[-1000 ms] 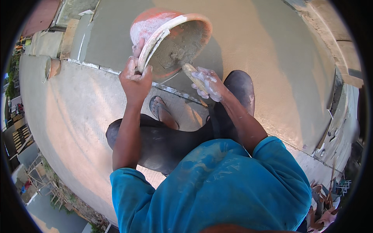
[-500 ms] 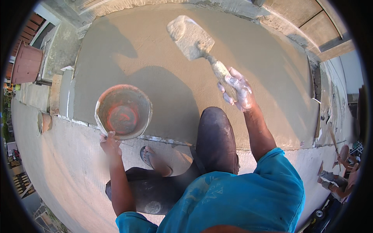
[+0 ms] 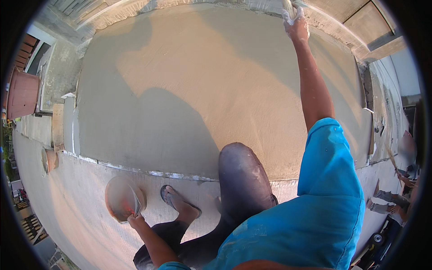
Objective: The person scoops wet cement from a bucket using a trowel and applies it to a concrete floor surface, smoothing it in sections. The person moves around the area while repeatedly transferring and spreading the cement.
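Note:
My left hand (image 3: 136, 220) is closed on the rim of a cement-crusted orange bucket (image 3: 118, 191), low over the pavement beside my sandalled foot. I cannot tell whether the bucket rests on the ground. Stretched far forward, my right hand (image 3: 298, 28), coated in pale cement, is wrapped round the handle of a trowel (image 3: 290, 7). The trowel's blade lies beyond the upper edge of the picture. Below that arm spreads a smooth slab of wet cement (image 3: 175, 63), partly in shadow, with my bent knee over its near edge.
A strip (image 3: 153, 173) borders the slab's near side. A second bucket (image 3: 50, 161) lies at the left, near a board (image 3: 58, 128) and a brown planter (image 3: 23, 94). A wall (image 3: 112, 17) bounds the far side. At the right is another person (image 3: 393, 200) with a long handle.
My right hand with the trowel has swung forward, away from me, to the far edge of the slab. The bucket in my left hand has come down and back from over the slab.

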The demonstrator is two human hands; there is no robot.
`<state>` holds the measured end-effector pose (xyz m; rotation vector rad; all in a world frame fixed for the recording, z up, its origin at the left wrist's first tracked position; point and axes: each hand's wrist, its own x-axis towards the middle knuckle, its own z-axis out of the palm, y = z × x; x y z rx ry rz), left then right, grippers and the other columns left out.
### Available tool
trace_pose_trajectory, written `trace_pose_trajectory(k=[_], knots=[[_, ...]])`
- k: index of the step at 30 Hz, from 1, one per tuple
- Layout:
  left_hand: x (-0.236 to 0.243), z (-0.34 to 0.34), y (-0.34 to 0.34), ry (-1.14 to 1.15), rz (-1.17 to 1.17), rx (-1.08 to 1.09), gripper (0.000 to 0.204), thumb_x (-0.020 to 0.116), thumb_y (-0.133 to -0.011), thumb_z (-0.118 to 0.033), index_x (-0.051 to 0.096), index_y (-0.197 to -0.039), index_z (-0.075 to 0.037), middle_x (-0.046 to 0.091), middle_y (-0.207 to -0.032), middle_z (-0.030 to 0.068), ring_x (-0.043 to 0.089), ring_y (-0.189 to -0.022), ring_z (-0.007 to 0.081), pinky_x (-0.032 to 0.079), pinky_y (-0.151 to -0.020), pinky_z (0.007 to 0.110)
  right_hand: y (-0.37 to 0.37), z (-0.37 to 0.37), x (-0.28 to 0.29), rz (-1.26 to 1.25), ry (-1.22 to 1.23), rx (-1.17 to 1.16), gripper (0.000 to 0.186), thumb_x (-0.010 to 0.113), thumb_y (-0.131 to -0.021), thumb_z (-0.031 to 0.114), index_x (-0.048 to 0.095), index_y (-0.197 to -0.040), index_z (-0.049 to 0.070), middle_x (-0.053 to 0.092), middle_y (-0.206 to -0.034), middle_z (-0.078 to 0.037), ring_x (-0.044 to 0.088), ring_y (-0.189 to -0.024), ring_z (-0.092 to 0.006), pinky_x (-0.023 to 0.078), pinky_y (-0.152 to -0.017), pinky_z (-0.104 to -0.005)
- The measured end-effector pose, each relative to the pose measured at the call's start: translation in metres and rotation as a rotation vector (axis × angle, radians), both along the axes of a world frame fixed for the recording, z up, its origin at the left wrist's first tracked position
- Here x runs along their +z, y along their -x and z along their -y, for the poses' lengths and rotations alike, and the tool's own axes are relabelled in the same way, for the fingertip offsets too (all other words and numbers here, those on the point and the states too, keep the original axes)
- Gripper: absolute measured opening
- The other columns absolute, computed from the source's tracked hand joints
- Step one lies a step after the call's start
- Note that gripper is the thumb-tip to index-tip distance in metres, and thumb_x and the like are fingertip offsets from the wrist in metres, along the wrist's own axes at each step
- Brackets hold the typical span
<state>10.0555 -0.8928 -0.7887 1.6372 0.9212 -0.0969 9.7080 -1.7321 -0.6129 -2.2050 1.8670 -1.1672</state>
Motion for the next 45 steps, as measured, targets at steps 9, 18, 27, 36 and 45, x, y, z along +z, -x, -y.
trace_pose_trajectory(k=[9,18,27,36,45], knots=[[-0.080,-0.080,-0.075,-0.786,-0.183,-0.563,0.044,0.057,-0.092,-0.018,0.052,-0.128,0.005,0.053,-0.132,0.0219,0.057,-0.120,0.0337,0.053,-0.093,0.045,-0.073,-0.286,-0.082,1.320,-0.915,0.448,0.036,0.067,-0.093,0.020,0.046,-0.118,0.003,0.054,-0.086,-0.005,0.053,-0.065,-0.0110,0.047,-0.049,-0.0268],[-0.062,0.160,-0.021,0.493,-0.379,0.240,0.063,0.052,-0.096,-0.033,0.028,-0.153,-0.018,0.045,-0.145,0.0039,0.050,-0.130,0.0239,0.047,-0.101,0.047,-0.047,-0.301,-0.148,0.965,-1.065,0.282,0.043,0.068,-0.094,0.028,0.050,-0.124,0.003,0.054,-0.079,-0.003,0.051,-0.054,-0.0096,0.041,-0.042,-0.0247],[0.196,0.309,0.031,-0.101,0.218,-1.607,0.018,0.058,-0.097,-0.018,0.064,-0.111,-0.008,0.067,-0.111,0.0054,0.063,-0.104,0.0198,0.048,-0.090,0.034,-0.046,-0.295,-0.199,0.795,-0.699,0.327,0.029,0.066,-0.091,0.024,0.055,-0.109,0.003,0.059,-0.078,-0.005,0.058,-0.062,-0.0115,0.047,-0.053,-0.0295],[0.272,0.146,0.095,-0.930,0.444,-1.722,0.013,0.063,-0.093,-0.011,0.073,-0.101,-0.008,0.069,-0.112,0.0107,0.064,-0.103,0.0284,0.051,-0.088,0.040,-0.055,-0.295,-0.186,0.617,-1.027,0.313,0.029,0.067,-0.091,0.026,0.054,-0.109,0.008,0.054,-0.073,-0.002,0.053,-0.056,-0.0120,0.047,-0.048,-0.0286],[0.270,0.077,0.128,-1.028,0.498,-1.170,0.009,0.069,-0.086,-0.016,0.073,-0.087,-0.008,0.073,-0.096,0.0055,0.066,-0.101,0.0275,0.049,-0.091,0.041,-0.105,-0.308,-0.210,0.642,-1.040,0.437,0.031,0.067,-0.092,0.028,0.055,-0.116,0.012,0.051,-0.070,0.000,0.051,-0.053,-0.0093,0.044,-0.044,-0.0254]])
